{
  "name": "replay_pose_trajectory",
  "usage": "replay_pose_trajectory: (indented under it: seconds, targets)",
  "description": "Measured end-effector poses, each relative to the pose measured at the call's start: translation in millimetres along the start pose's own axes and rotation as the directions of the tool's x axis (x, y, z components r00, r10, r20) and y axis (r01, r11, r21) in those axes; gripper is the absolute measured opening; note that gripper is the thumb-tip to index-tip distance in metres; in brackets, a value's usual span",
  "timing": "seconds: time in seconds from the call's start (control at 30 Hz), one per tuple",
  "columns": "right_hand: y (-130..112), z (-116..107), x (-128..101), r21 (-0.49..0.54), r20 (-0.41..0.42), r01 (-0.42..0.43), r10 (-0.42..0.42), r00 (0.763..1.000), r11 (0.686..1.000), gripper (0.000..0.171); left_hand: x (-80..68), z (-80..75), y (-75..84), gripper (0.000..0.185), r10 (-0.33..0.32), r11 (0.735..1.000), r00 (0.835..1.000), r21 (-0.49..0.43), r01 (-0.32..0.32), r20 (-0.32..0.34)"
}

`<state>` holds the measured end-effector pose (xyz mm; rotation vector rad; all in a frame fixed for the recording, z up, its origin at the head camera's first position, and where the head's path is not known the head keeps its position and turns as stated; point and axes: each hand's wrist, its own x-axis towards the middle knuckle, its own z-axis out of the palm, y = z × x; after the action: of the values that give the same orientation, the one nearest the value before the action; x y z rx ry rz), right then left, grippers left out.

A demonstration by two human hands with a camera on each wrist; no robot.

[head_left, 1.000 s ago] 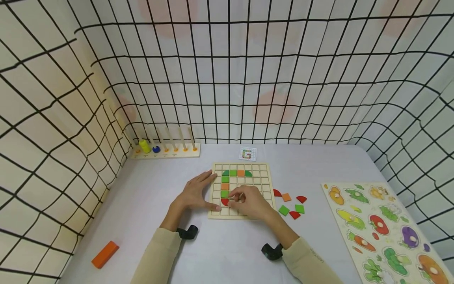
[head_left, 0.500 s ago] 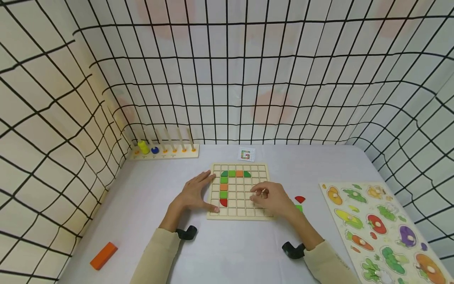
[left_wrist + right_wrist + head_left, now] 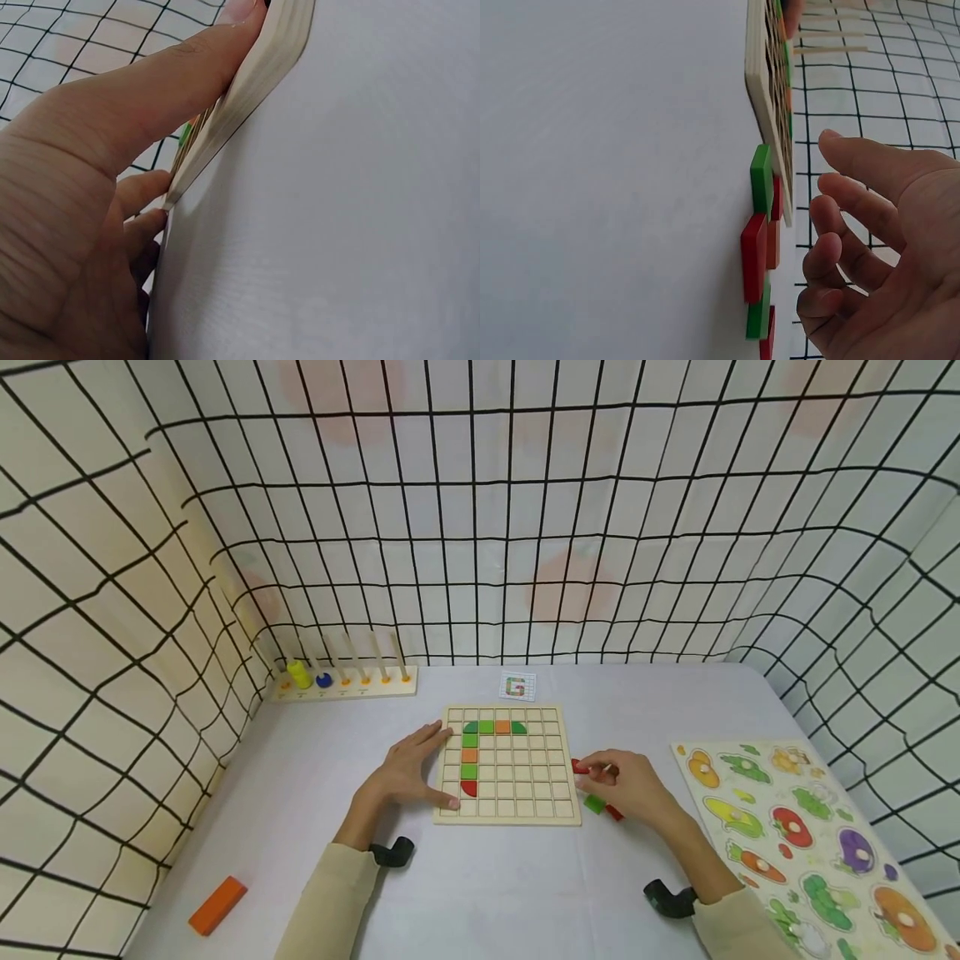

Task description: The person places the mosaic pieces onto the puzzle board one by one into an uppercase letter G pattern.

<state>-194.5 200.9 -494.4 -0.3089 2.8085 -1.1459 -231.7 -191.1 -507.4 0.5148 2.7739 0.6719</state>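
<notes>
A wooden grid board lies mid-table with green, orange and red tiles along its top row and left column. My left hand rests flat on the table against the board's left edge. Its thumb lies along the board's edge. My right hand hovers just right of the board, fingers loosely curled and holding nothing. Under it are loose pieces: a red piece, a green tile and another red piece. The right wrist view shows the fingers apart from the green tile and red tile.
A small pattern card lies behind the board. A peg rack with a yellow ring stands back left. An orange block lies front left, a vegetable puzzle right. Black netting walls surround the table.
My right hand has left the board's lower left squares and moved right, off the board, to the loose pieces. The left hand has stayed put.
</notes>
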Motion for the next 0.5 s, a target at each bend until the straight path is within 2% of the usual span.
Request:
replay_pose_trajectory:
  seconds: [0.23,0.5]
  targets:
    - [7.8,-4.0,-14.1,-0.022,0.016,-0.031,0.031,0.999,0.999,0.032,-0.2,1.5,0.1,0.126,0.000,1.000,1.000,-0.004,0.000,-0.011]
    - [10.1,-5.8,-25.0,-0.093,0.034,-0.091,0.095,0.995,0.991,0.040,0.2,3.5,-2.7,0.125,0.014,1.000,1.000,-0.015,-0.015,-0.019]
